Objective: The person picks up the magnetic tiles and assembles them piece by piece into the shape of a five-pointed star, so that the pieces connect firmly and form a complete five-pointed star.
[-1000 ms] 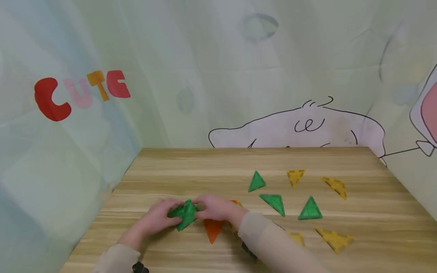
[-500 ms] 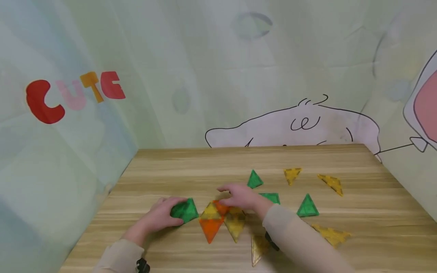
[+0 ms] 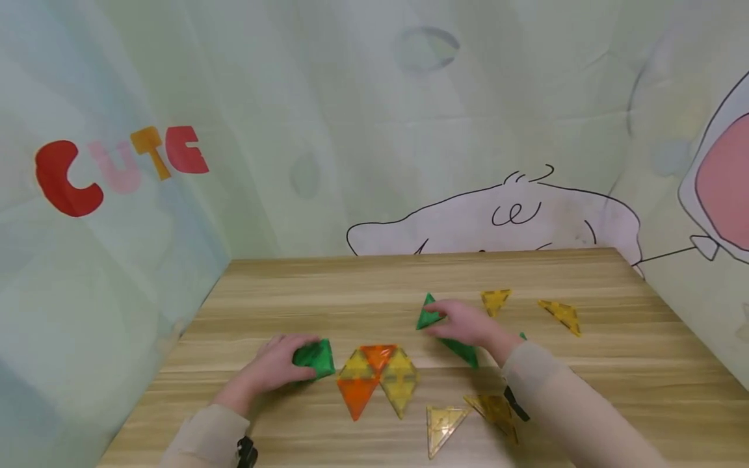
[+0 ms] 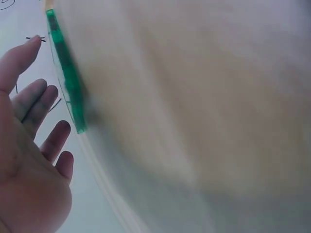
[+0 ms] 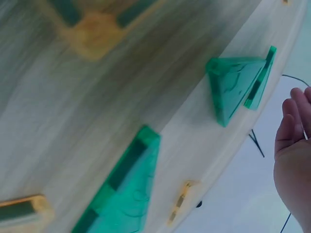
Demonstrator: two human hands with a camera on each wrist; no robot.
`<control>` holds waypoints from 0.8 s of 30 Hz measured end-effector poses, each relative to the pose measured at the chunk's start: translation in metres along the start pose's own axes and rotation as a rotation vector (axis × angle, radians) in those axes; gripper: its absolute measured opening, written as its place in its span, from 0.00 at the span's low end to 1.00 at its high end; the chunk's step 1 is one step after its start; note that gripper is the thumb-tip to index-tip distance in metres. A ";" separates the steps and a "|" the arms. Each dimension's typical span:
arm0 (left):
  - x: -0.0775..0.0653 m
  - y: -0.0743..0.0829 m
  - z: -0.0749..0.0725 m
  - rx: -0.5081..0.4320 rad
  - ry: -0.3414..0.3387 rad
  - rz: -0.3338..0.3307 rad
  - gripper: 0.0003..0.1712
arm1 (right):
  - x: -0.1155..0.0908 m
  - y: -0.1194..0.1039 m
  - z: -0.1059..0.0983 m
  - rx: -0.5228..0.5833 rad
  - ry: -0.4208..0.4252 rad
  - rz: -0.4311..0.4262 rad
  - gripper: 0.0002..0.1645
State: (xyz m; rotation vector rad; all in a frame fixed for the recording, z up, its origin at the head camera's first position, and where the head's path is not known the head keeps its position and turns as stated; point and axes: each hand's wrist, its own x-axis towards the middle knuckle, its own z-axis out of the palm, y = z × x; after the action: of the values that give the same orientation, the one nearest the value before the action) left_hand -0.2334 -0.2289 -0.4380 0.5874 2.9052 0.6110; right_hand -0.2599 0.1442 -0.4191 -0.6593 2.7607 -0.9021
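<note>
Backdrop (image 3: 263,214) with printed cartoon shapes is filling the upper view. Wooden table (image 3: 328,279) is spreading below, carrying all the tiles. Pale right sleeve (image 3: 567,396) is crossing the near right, hiding part of the layout.

Left hand (image 3: 281,364) is staying low at table left, fingers loosely extended, thumb and fingers bracketing a green piece; no clench showing in its wrist view, contact uncertain. Right hand (image 3: 465,323) is hovering right of centre, fingers slightly bent and parted; its wrist view is showing a gap to the green tiles, so apparently it is holding nothing.

Orange-and-yellow cluster (image 3: 400,383) is lying flat between the hands, its triangles meeting edge to edge in an arch. Two loose yellow tiles (image 3: 441,422) are lying nearer the person, right of the cluster. Green piece (image 3: 322,357) is sitting just left of the cluster, apart from it; one tile or several, not telling. Long green tile (image 3: 462,351) is lying partly under the right hand's outline. Two far yellow tiles (image 3: 564,315) are lying beyond that hand.

Small green triangle (image 3: 430,311) is lying by the right fingertips. Judgement: selecting another green tile seems to be the step in hand; the next move is calling for lowering the fingers and pinching its edges, without dragging the long one.
</note>
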 end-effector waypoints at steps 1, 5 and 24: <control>0.001 0.002 -0.001 -0.006 0.004 0.004 0.36 | 0.000 0.002 -0.001 -0.012 0.004 0.007 0.28; 0.012 0.013 -0.005 -0.039 0.011 0.042 0.34 | 0.000 0.007 -0.002 -0.046 0.012 0.023 0.28; 0.076 0.076 0.003 -0.337 -0.126 0.193 0.33 | 0.010 -0.001 0.012 -0.081 -0.086 0.055 0.25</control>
State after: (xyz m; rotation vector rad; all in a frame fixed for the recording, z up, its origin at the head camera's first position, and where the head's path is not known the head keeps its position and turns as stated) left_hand -0.2762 -0.1337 -0.4125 0.8268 2.5646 1.0208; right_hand -0.2651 0.1330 -0.4285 -0.6165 2.7365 -0.7373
